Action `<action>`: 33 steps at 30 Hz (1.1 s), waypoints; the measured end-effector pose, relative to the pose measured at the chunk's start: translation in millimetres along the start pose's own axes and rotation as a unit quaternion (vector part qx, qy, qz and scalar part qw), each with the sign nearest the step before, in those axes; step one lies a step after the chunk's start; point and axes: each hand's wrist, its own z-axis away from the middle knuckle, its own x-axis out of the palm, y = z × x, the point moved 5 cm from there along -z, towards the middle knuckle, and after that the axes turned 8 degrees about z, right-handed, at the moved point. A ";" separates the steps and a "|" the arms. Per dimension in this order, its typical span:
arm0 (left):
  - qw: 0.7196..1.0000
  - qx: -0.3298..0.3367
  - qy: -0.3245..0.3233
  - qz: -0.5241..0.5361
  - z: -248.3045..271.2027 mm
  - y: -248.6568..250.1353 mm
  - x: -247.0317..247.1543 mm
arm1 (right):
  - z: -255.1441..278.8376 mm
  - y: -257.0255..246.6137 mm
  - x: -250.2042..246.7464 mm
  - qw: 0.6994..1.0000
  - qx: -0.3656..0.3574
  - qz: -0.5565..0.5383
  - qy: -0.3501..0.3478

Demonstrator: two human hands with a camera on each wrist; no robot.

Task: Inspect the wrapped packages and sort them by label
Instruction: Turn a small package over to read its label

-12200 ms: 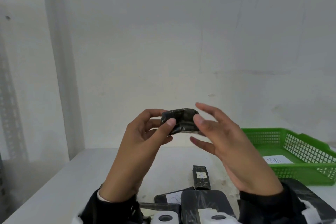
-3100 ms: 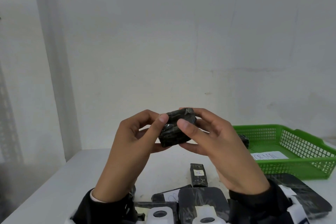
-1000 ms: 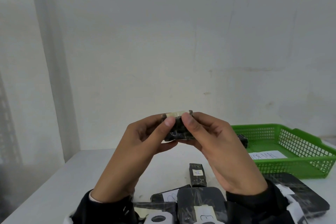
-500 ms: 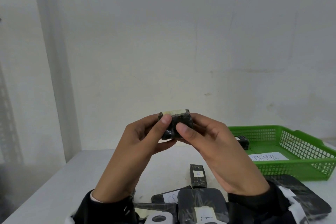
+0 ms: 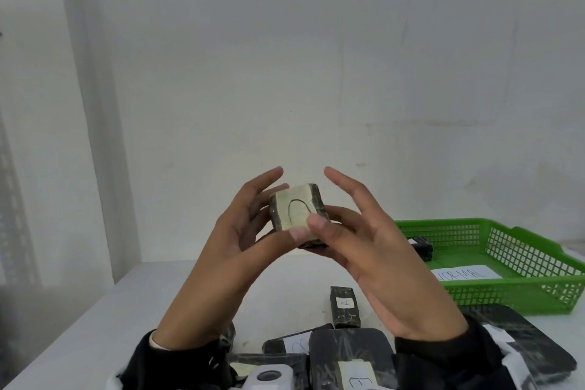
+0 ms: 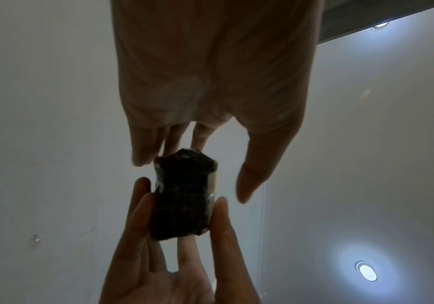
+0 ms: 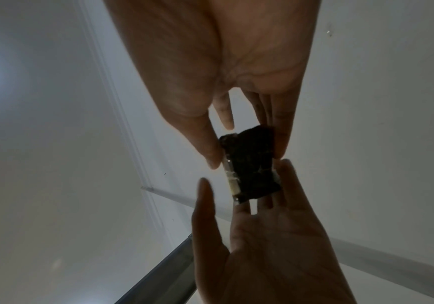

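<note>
I hold a small black-wrapped package (image 5: 296, 212) up at chest height, its cream label with a curved pen mark facing me. My right hand (image 5: 364, 247) pinches it, thumb on the label's lower right and fingers behind. The fingers of my left hand (image 5: 247, 231) rest against its back and left side. In the left wrist view the package (image 6: 184, 195) shows a gap to my left thumb (image 6: 244, 185). The right wrist view shows the package (image 7: 252, 164) pinched by my right thumb (image 7: 210, 156). Both index fingers stick up free.
A green basket (image 5: 522, 250) at the right holds a paper marked NORMAL (image 5: 462, 274) and a black package (image 5: 421, 247). On the white table (image 5: 158, 310) lie a package labelled A (image 5: 345, 307) and several more wrapped packages (image 5: 348, 355) by the near edge.
The package has turned so the cream label, earlier on its top edge, now faces me. Both index fingers have lifted off and my left thumb has come away from it.
</note>
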 end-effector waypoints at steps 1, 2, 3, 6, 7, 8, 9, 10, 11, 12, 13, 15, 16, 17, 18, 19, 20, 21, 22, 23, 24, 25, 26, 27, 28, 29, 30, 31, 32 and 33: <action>1.000 -0.005 0.007 0.003 0.0 0.2 0.4 | 0.0 0.4 -0.9 1.000 -0.002 -0.007 0.005; 1.000 -0.009 0.016 0.005 0.0 0.5 0.6 | -0.1 0.5 -1.9 1.000 -0.006 -0.011 0.008; 1.000 -0.010 0.027 0.005 -0.1 0.7 0.1 | -0.2 0.3 -2.9 1.000 -0.010 -0.010 0.011; 0.999 0.008 0.052 0.002 -1.2 1.0 -3.1 | -0.8 -0.6 -4.2 1.000 -0.020 0.007 0.009; 0.998 0.018 0.053 0.001 -1.2 1.3 -3.7 | -1.1 0.4 -4.8 1.000 -0.014 0.008 0.013; 0.998 0.027 0.052 -0.002 -1.3 1.7 -4.0 | -1.3 1.7 -5.4 1.000 -0.002 0.009 0.019; 0.998 0.035 0.050 -0.007 -1.3 2.0 -4.3 | -1.4 3.0 -5.7 0.999 0.012 0.017 0.025; 0.998 0.040 0.048 -0.012 -1.3 2.0 -4.6 | -1.4 4.1 -5.6 0.999 0.025 0.032 0.025; 0.998 0.044 0.049 -0.018 -1.3 1.6 -5.0 | -1.1 5.3 -4.4 0.998 0.036 0.044 0.017; 0.997 0.048 0.051 -0.024 -1.2 1.3 -5.4 | -0.8 6.3 -2.5 0.998 0.045 0.047 0.005; 0.997 0.052 0.052 -0.030 -1.1 1.0 -6.0 | -0.8 7.4 -1.1 0.998 0.050 0.045 -0.002; 0.997 0.055 0.051 -0.035 -0.7 1.4 -5.8 | -1.3 7.8 -1.1 0.998 0.047 0.032 0.009; 0.997 0.051 0.049 -0.032 -0.4 1.8 -5.2 | -1.6 7.2 -2.2 0.999 0.040 0.023 0.018; 0.998 0.040 0.047 -0.022 0.0 1.9 -4.4 | -1.8 6.0 -3.1 0.999 0.032 0.015 0.025; 0.999 0.021 0.046 -0.009 0.2 0.9 -3.6 | -1.9 4.9 -3.9 0.999 0.025 0.007 0.028; 0.999 0.001 0.046 0.001 0.0 -0.3 -2.6 | -2.2 3.6 -4.1 0.999 0.021 -0.001 0.027; 0.999 -0.014 0.047 0.007 -0.2 -1.8 -1.9 | -2.0 2.1 -3.7 1.000 0.020 -0.007 0.020; 0.998 -0.022 0.051 0.008 -0.4 -2.9 -1.4 | -1.6 1.3 -3.5 1.000 0.020 -0.012 0.013; 0.998 -0.025 0.058 0.009 -1.0 -3.7 -0.9 | -1.4 0.8 -3.2 1.000 0.018 -0.014 0.007; 0.997 -0.024 0.066 0.012 -1.4 -4.0 -0.9 | -1.4 0.3 -2.8 1.000 0.017 -0.015 0.004; 0.997 -0.020 0.072 0.013 -1.7 -3.9 -0.8 | -1.4 0.0 -2.2 1.000 0.017 -0.015 0.004; 0.997 -0.018 0.073 0.013 -1.5 -3.8 -0.9 | -1.5 -0.2 -1.4 1.000 0.017 -0.014 0.008; 0.997 -0.015 0.071 0.010 -1.4 -3.6 -0.4 | -1.5 0.4 -1.7 1.000 0.014 -0.012 0.017; 0.998 -0.014 0.066 0.005 -0.9 -2.7 0.8 | -1.6 1.1 -2.3 0.999 0.011 -0.008 0.030; 0.998 -0.015 0.063 0.000 -0.3 -2.2 1.7 | -1.9 2.3 -3.5 0.999 0.006 -0.002 0.044; 0.998 -0.017 0.062 -0.003 0.2 -1.4 3.2 | -1.8 3.0 -4.4 0.999 0.000 0.004 0.054; 0.998 -0.018 0.064 -0.006 0.4 -1.3 3.9 | -1.7 3.5 -5.0 0.998 -0.006 0.012 0.058; 0.998 -0.017 0.067 -0.007 0.6 -0.8 4.9 | -1.4 3.5 -5.4 0.998 -0.010 0.017 0.056; 0.997 -0.012 0.072 -0.010 0.4 -0.5 5.6 | -1.1 3.1 -5.6 0.998 -0.011 0.020 0.052; 0.997 -0.006 0.079 -0.012 0.4 0.1 6.3 | -0.7 2.5 -5.6 0.999 -0.009 0.019 0.048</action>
